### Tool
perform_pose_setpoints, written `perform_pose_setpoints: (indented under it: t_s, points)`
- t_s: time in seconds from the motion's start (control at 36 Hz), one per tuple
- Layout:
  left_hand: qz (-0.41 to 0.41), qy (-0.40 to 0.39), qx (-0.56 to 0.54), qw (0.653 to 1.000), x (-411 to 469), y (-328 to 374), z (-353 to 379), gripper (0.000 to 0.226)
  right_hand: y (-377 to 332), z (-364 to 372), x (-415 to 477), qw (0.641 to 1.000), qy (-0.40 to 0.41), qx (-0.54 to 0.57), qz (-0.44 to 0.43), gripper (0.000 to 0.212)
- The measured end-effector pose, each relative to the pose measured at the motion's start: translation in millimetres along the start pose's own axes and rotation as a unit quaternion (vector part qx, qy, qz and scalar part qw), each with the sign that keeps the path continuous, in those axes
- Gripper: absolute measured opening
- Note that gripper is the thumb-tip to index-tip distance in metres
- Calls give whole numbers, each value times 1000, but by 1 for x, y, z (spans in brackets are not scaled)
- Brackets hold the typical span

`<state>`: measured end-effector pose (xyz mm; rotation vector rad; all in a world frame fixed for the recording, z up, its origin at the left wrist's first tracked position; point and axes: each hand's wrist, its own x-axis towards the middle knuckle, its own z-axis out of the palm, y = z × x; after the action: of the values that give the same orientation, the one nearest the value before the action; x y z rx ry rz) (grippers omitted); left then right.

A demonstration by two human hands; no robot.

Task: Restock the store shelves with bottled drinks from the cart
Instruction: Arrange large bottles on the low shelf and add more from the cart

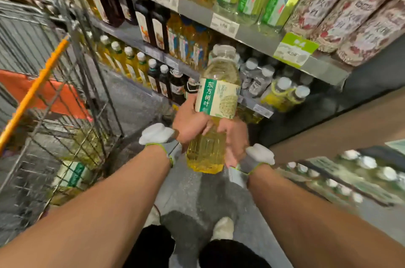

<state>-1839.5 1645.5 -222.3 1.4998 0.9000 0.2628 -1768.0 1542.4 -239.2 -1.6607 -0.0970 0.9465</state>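
Two bare forearms reach in from 7 and 5 o'clock, each with a white pad strapped at the wrist. Both hands hold the large tea bottle at the centre. The left hand has its grip curled round the body just below the green-and-cream label. The right hand wraps the ribbed lower part from the 3 o'clock side. The bottle's long axis runs from its base at 6 o'clock to its white cap at 12, leaning slightly toward 1, so the cap points at the shelves.

The shelf edges, carrying price tags, run diagonally from 11 to 3 o'clock. On the lower shelf, dark open space shows at 3 o'clock beside the white-capped bottles. The wire cart stands at 9 o'clock (more bottles lie in its bottom). A strip of grey floor runs between its edge and the shelving.
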Motion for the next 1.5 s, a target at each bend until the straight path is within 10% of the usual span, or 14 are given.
perform_pose_setpoints:
  t_s: [0.33, 0.44, 0.78, 1.0, 1.5]
  points:
    - [-12, -36, 1, 999, 35, -119, 56, 32, 116, -32, 66, 997, 48, 33, 43, 37]
    - [-2, -40, 9, 999, 49, -166, 75, 38, 163, -44, 92, 996, 55, 14, 62, 14]
    - [-2, -101, 3, 995, 102, -293, 123, 62, 284, -65, 154, 990, 122, 49, 51, 80]
    - [4, -130, -74, 989, 138, -342, 140, 66, 317, -70, 193, 989, 145, 18, 31, 49]
    - [83, -136, -8, 987, 243, -389, 186, 74, 352, -84, 298, 981, 170, 16, -88, 67]
